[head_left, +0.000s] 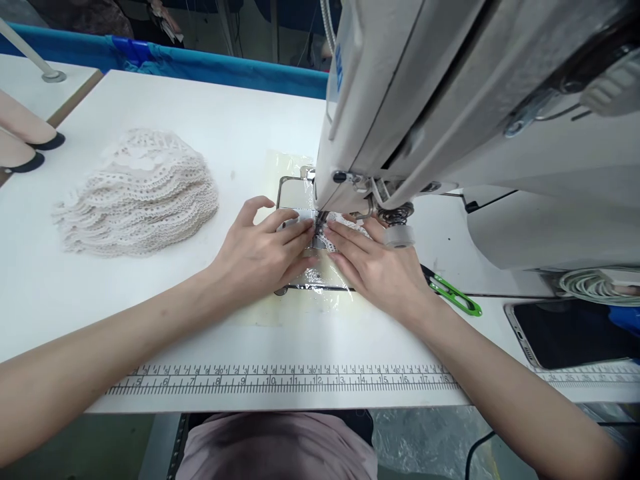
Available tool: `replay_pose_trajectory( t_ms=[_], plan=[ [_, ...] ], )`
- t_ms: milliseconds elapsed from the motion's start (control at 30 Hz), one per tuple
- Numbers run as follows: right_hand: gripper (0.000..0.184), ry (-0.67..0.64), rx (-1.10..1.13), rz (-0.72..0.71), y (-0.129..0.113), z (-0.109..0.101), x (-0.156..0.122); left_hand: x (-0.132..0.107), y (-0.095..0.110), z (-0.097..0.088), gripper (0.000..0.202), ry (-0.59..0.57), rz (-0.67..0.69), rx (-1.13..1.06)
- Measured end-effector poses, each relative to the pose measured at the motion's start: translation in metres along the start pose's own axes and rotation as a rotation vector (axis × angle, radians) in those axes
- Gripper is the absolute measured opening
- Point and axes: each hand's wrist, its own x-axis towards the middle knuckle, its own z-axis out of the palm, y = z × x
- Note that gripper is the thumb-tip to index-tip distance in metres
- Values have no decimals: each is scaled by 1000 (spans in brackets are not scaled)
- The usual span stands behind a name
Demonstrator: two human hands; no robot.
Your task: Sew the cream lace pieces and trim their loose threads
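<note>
Beside the presser foot of a white sewing machine, my left hand lies with its fingers stretched out and apart, the fingertips close to the needle area. My right hand rests on the other side, its fingers extended flat over a small piece of white lace. Much of that lace is hidden under my right fingers and the machine head. Below both hands lies the needle plate area, covered by a clear shiny film.
A heap of off-white lace pieces lies on the white table at left. Green thread snips are by my right wrist, and a phone lies further right. A printed ruler runs along the front edge. Blue cloth borders the back.
</note>
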Motion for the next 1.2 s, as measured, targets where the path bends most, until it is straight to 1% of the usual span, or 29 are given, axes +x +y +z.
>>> replay_pose_trajectory(
  t_ms=[133,333,433,533,600,633,667,733,767,800,867,900,933,967,1000,1033,1067,1100,1133,1167,1200],
  plan=[
    [33,-17,22,17,0,-1,1,-1,-1,0,29,-16,-20,-18],
    [33,-2,4,12,0,0,0,-2,-2,2,30,-25,-47,-97],
    [34,18,-24,-1,0,0,0,-2,-2,1,30,-13,-28,-32],
    [32,49,-27,7,0,-1,1,-1,3,-3,29,17,14,62],
    [32,38,-21,33,1,-2,3,-1,8,-5,26,59,38,80],
    [32,22,-21,48,2,-2,4,-1,11,-5,27,58,47,64],
    [34,-2,-24,60,3,-3,4,-1,14,-6,31,39,55,32],
    [36,-38,-24,72,7,-4,5,-2,15,-7,42,-37,76,-50],
    [35,-35,-22,69,9,-6,5,-2,14,-8,45,-67,88,-75],
    [31,-19,-21,63,11,-8,4,-2,10,-11,42,-65,96,-70],
    [26,42,-25,54,14,-13,3,-3,2,-18,29,14,84,27],
    [26,68,-23,55,16,-15,2,-3,-1,-22,26,66,66,118],
    [24,77,-15,56,17,-17,1,-4,-3,-25,27,91,25,193],
    [22,67,-5,58,18,-18,0,-4,-2,-28,26,84,-10,218],
    [23,48,-1,55,18,-18,-1,-5,0,-29,22,85,-37,193],
    [28,27,-5,44,18,-18,-1,-5,5,-29,18,84,-31,110],
    [34,7,-20,30,18,-17,-2,-6,10,-27,18,80,2,5],
    [38,-6,-41,17,18,-16,-2,-7,14,-25,26,26,42,-79],
    [40,-7,-59,6,18,-16,-2,-8,17,-23,35,-18,76,-101],
    [41,-5,-64,-3,18,-16,-3,-8,17,-21,37,-34,93,-97],
    [42,-8,-49,-10,18,-17,-3,-9,14,-20,34,-58,87,-71]
  ],
)
